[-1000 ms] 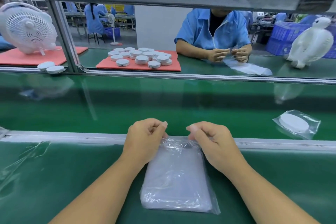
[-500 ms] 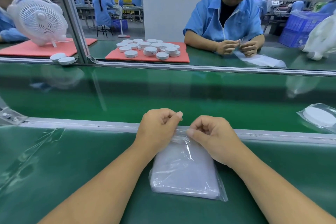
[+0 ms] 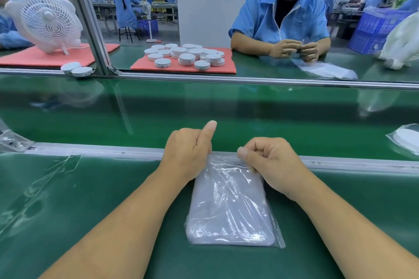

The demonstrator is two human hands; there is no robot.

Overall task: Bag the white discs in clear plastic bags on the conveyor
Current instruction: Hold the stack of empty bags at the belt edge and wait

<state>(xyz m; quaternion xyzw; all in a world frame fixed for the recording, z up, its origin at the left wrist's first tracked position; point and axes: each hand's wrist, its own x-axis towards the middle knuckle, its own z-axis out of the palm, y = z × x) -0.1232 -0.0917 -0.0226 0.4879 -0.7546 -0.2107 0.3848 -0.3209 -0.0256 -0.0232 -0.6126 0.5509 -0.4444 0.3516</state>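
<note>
A stack of clear plastic bags point(image 3: 231, 206) lay flat on the near green work surface point(image 3: 90, 210), its far end touching the metal rail point(image 3: 102, 149) that separated the surface from the green conveyor belt point(image 3: 226, 108).

The left hand point(image 3: 188, 154) rested at the far left corner of the stack with its fingers curled and its thumb raised; whether it gripped the plastic could not be determined, since the fingertips were hidden. The right hand point(image 3: 269, 161) pinched the top edge of the stack at the far right corner, its fingers curled over the film.

The white discs point(image 3: 186, 56) stood in a group on a red mat point(image 3: 181, 69) on the far side of the belt. Two more discs point(image 3: 77, 70) sat beside an upright metal post point(image 3: 90, 29). One bagged disc point(image 3: 408, 138) lay on the belt at the right edge of the view.

A second person in a blue shirt point(image 3: 281, 20) sat opposite, both hands at a small item. A white fan point(image 3: 45, 18) stood on another red mat at far left.
</note>
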